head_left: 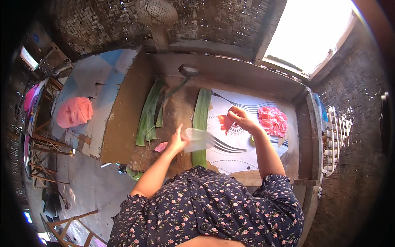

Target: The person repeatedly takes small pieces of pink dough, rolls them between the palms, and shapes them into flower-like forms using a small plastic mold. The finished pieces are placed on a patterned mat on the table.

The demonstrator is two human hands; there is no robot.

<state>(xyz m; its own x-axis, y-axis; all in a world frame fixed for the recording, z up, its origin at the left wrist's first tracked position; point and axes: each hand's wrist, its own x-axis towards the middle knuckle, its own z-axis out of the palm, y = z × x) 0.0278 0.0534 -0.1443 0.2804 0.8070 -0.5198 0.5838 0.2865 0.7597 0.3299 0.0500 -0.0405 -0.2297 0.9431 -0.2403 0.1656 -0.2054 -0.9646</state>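
Observation:
My left hand has its thumb raised and holds a clear plastic bag, which is blurred by motion. To its right, my right hand is closed in a pinch on a thin salmon-pink piece that hangs below the fingers. Both hands are above a white patterned sheet and the tabletop beside it. A pile of crinkled pink pieces lies on the sheet's right part, beyond my right wrist. One small pink scrap rests on the wood, left of my left hand.
Long green leaf strips lie by the sheet, with more leaf strips farther left. A raised wooden board edges the worktop. Beyond it a salmon-pink bundle sits on a blue-and-white panel. A wooden frame stands lower left.

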